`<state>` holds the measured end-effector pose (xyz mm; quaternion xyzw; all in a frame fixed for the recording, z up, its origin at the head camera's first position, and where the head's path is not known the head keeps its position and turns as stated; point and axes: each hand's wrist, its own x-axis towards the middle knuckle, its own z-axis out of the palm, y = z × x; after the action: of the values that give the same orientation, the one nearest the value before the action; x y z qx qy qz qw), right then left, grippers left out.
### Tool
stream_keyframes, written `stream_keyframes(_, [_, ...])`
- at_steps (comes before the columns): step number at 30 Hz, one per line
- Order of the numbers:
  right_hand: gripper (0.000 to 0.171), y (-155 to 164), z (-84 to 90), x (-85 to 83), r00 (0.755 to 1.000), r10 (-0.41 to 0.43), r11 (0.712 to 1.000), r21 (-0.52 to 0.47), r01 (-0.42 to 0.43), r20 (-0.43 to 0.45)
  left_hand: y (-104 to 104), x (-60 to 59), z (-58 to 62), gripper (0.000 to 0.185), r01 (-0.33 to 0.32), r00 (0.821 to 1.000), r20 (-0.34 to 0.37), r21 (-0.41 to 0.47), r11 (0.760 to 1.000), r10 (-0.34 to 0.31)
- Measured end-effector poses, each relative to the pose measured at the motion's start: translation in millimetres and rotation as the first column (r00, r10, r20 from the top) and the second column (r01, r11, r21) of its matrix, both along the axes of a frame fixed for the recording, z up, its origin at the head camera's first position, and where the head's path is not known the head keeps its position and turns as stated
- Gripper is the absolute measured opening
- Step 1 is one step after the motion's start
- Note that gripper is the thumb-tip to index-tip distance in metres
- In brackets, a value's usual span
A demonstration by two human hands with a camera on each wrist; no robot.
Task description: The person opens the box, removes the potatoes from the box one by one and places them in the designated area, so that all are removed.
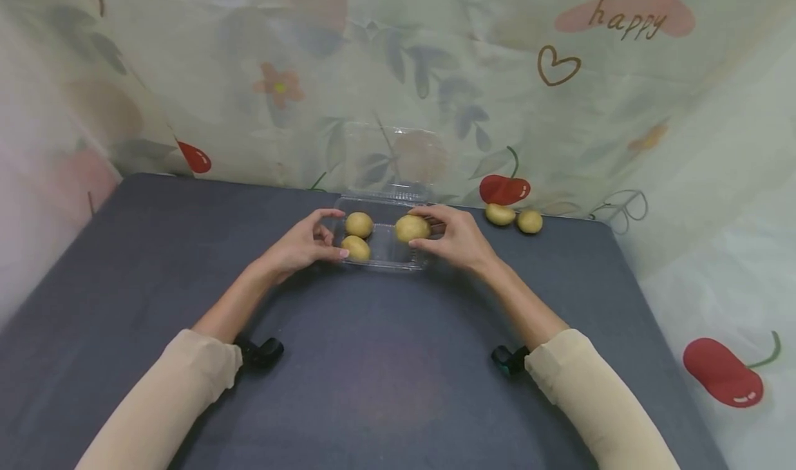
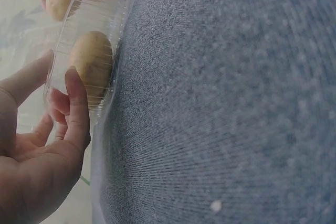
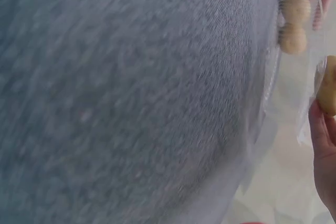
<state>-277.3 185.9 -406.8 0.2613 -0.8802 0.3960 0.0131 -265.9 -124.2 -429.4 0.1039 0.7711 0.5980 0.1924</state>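
A clear plastic clamshell container (image 1: 387, 265) stands at the back of the table, its lid (image 1: 394, 155) raised against the curtain. Two potatoes (image 1: 358, 225) (image 1: 356, 249) lie in its left part. My left hand (image 1: 301, 243) holds the container's left end, thumb at the front corner and index finger at the back one; the left wrist view shows this hand (image 2: 47, 145) against the clear wall. Over the right part, my right hand (image 1: 457, 238) grips another potato (image 1: 412, 229) between thumb and fingers. That potato (image 3: 328, 87) appears just above the rim in the right wrist view.
Two more potatoes (image 1: 500, 214) (image 1: 530, 222) lie side by side at the table's back edge, right of the container. A patterned curtain (image 1: 398, 55) hangs right behind the dark grey table (image 1: 385, 373). Both wrists carry black cameras (image 1: 264, 353).
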Motion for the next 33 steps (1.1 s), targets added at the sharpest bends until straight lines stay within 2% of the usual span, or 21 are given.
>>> stream_keyframes(8, [0.052,18,-2.9,-0.1,1.0,-0.021,0.994,-0.111,0.022,0.011,-3,-0.9,-0.7,0.076,-0.001,1.0,-0.012,-0.038,0.999,0.001])
stream_keyframes(12, [0.051,27,-2.3,2.1,0.999,-0.039,0.99,-0.134,0.041,0.018,-3,-1.2,-0.9,0.076,-0.002,1.0,-0.012,-0.034,0.999,0.001])
stream_keyframes(29, [0.056,61,1.1,10.8,0.987,-0.157,0.979,-0.125,0.158,0.02,-1,-2.5,-1.5,0.074,-0.006,1.0,-0.016,-0.001,1.0,0.006])
stream_keyframes(33, [0.056,70,-4.2,10.6,0.985,-0.172,0.977,-0.122,0.174,0.028,-2,-2.1,-1.3,0.074,-0.003,1.0,-0.027,-0.009,1.0,0.002])
